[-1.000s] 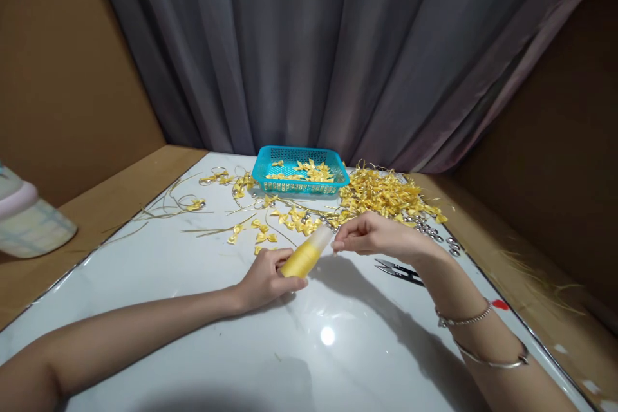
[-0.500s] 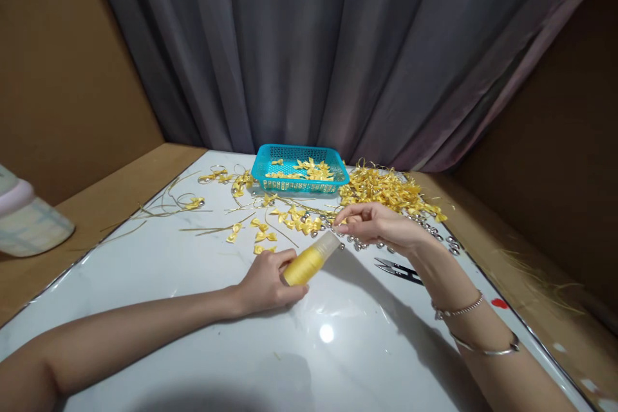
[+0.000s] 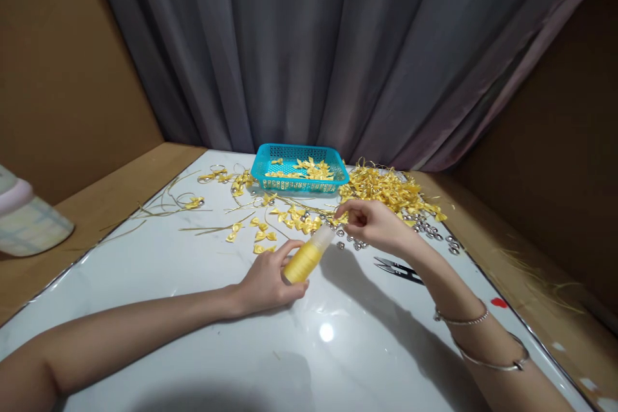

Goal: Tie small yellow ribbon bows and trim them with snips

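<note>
Far left: a pale checked tub (image 3: 31, 225) with a pink band, cut off by the edge of my view, beside the white, glossy desk (image 3: 193, 354). Next, thin gold cords (image 3: 167, 209) spread over the desk's far left part, a few yellow bows and rings among them.

Left hand (image 3: 267, 280): closed around the yellow lower part of a thread spool (image 3: 303, 262), thumb on the near side. Spool is over the middle of the desk, tilted, its whitish narrow end pointing up and to the right. Loose bows (image 3: 263, 232) lie just beyond this hand.

Behind, near the grey curtain (image 3: 290, 45): a blue mesh basket (image 3: 299, 187), more bows inside, mostly toward its right side.

Right hand (image 3: 374, 224): raised by the spool's whitish end, fingers curled, thumb and forefinger close together. Cannot tell whether thread is between them. Two silvery bracelets (image 3: 466, 322) on this arm.

Beyond that hand, a tangled heap of yellow bows and cords (image 3: 386, 190), to the right of the basket. Small shiny metal pieces (image 3: 427, 230) scattered along its near side. Nearer me, dark snips (image 3: 398, 270) lie flat, blades pointing left, handle end partly behind my forearm. Far right, a red spot (image 3: 499, 302) near the desk's edge.
</note>
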Tool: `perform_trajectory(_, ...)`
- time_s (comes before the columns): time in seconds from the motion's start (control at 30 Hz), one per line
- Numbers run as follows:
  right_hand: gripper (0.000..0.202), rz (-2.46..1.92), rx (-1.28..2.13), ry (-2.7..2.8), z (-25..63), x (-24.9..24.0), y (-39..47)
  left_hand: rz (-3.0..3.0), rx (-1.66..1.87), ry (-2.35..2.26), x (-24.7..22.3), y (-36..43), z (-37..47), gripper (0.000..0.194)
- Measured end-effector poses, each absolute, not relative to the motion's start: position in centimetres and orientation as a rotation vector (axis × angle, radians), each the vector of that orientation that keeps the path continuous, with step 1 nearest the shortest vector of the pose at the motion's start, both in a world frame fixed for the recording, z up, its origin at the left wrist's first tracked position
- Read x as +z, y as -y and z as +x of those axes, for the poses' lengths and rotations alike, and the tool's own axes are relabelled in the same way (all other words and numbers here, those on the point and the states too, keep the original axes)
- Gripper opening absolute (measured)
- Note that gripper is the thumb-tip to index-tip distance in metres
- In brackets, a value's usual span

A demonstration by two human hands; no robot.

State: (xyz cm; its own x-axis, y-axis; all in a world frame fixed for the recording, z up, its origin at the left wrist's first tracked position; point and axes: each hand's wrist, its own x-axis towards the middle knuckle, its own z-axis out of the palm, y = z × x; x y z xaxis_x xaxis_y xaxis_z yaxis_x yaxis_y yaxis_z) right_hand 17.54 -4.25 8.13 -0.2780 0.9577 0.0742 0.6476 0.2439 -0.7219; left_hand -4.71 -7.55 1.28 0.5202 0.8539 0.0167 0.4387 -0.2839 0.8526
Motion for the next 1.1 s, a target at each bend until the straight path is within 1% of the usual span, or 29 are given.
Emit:
perform_trajectory(0.03,0.024,-1.463,0.685,2.064,17.4,8.2,4.4,1.914,0.611,-1.062,1.3,7.6,-4.7,0.054)
perform_trajectory(0.1,0.029,-1.472,0.503,2.145,17.1,8.4,4.7,1.929,0.609,-1.07,1.2,7.6,-4.7,0.056)
perform_trajectory(0.13,0.028,-1.483,0.454,2.159,17.0,8.4,4.8,1.928,0.613,-1.071,1.1,7.6,-4.7,0.057)
perform_trajectory(0.2,0.019,-1.512,0.445,2.142,16.7,8.3,4.9,1.881,0.626,-1.041,1.1,7.4,-4.7,0.057)
perform_trajectory(0.27,0.011,-1.525,0.545,2.106,16.7,8.1,4.7,1.748,0.645,-0.964,1.0,7.2,-4.9,0.053)
perform_trajectory(0.3,0.012,-1.519,0.637,2.094,16.7,8.0,4.6,1.647,0.649,-0.917,1.0,7.0,-4.9,0.049)
perform_trajectory(0.37,0.018,-1.497,0.877,2.079,16.7,7.9,4.5,1.422,0.629,-0.819,0.9,6.6,-5.1,0.043)
perform_trajectory(0.47,0.034,-1.467,1.29,2.046,16.7,8.4,4.7,1.176,0.554,-0.671,0.5,5.9,-5.4,0.038)
perform_trajectory(0.53,0.043,-1.44,1.482,2.008,16.7,8.9,5.0,1.104,0.506,-0.569,0.1,5.5,-5.5,0.032)
perform_trajectory(0.6,0.049,-1.377,1.593,1.968,16.6,9.2,5.1,1.064,0.467,-0.478,-0.2,5.3,-5.6,0.028)
perform_trajectory(0.67,0.048,-1.289,1.665,1.925,16.6,9.0,5.0,1.014,0.432,-0.393,-0.5,5.1,-5.6,0.026)
perform_trajectory(0.77,0.037,-1.196,1.712,1.81,16.6,8.3,4.7,0.896,0.373,-0.292,-0.6,5.0,-5.6,0.026)
perform_trajectory(0.83,0.033,-1.183,1.712,1.746,16.6,7.9,4.5,0.85,0.351,-0.262,-0.5,5.0,-5.5,0.026)
perform_trajectory(1.1,0.034,-1.394,1.573,1.702,16.3,7.4,4.2,0.974,0.394,-0.427,0.2,5.3,-4.6,0.029)
